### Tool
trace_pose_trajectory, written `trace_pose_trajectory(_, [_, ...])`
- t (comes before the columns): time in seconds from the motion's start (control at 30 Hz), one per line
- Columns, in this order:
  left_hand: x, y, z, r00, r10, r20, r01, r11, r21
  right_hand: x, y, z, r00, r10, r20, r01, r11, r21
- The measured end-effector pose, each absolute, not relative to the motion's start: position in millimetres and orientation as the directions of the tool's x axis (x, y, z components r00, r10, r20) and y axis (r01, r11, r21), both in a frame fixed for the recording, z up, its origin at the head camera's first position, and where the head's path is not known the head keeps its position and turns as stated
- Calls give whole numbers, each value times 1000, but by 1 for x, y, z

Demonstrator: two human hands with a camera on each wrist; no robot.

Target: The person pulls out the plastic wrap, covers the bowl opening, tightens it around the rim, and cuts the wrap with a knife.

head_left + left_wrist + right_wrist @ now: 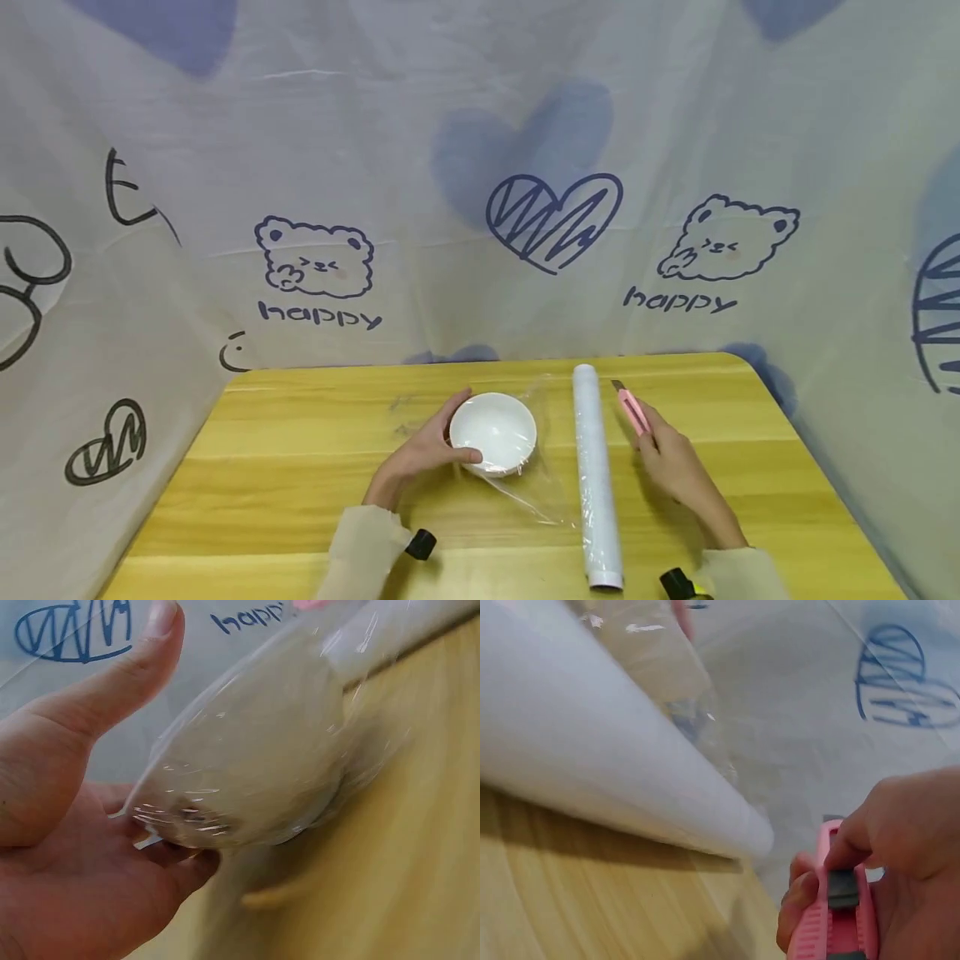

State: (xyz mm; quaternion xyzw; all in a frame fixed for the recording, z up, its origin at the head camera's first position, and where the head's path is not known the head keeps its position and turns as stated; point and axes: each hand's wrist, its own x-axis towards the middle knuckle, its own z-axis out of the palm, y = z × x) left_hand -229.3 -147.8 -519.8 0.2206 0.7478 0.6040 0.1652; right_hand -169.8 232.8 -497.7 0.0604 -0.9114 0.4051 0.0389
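My left hand (429, 446) grips a white bowl (493, 432) by its left side, the thumb over the near rim and the other fingers spread along the far side. Clear cling film (551, 492) covers the bowl and trails off it to the right. In the left wrist view, wrinkled film clings around the bowl (255, 750), and fingertips show under its edge. Right of the film roll, my right hand (671, 458) holds a pink utility knife (636, 414), its blade pointing away from me. Its thumb lies by the dark slider (844, 889) in the right wrist view.
A long white roll of cling film (596, 475) lies lengthwise between the two hands. Everything is on a yellow wood-grain table (285, 467). A pale printed cloth (420, 275) hangs behind the table and along both sides.
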Motion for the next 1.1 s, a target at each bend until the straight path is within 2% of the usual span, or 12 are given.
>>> trace_pose_trajectory(0.17, [-220,-139,-529,-865,502,24,58,53,997,-178,244,-506,-998,-64,11,-39,452,-891])
trace_pose_trajectory(0.3, [-217,-135,-535,-864,503,30,28,-11,1000,-182,249,-515,-998,-54,-45,26,312,-950])
trace_pose_trajectory(0.43, [-214,-133,-538,-854,518,54,41,-37,999,-183,254,-522,-996,-20,-89,81,262,-962])
trace_pose_trajectory(0.57, [-213,-133,-542,-871,486,68,30,-85,996,-183,256,-526,-992,-8,-129,125,212,-969])
trace_pose_trajectory(0.8, [-210,-139,-545,-900,431,70,-8,-177,984,-186,259,-529,-983,-58,-175,174,26,-984])
trace_pose_trajectory(1.1, [-210,-144,-546,-894,441,86,-11,-212,977,-188,268,-529,-982,-59,-180,187,-156,-970])
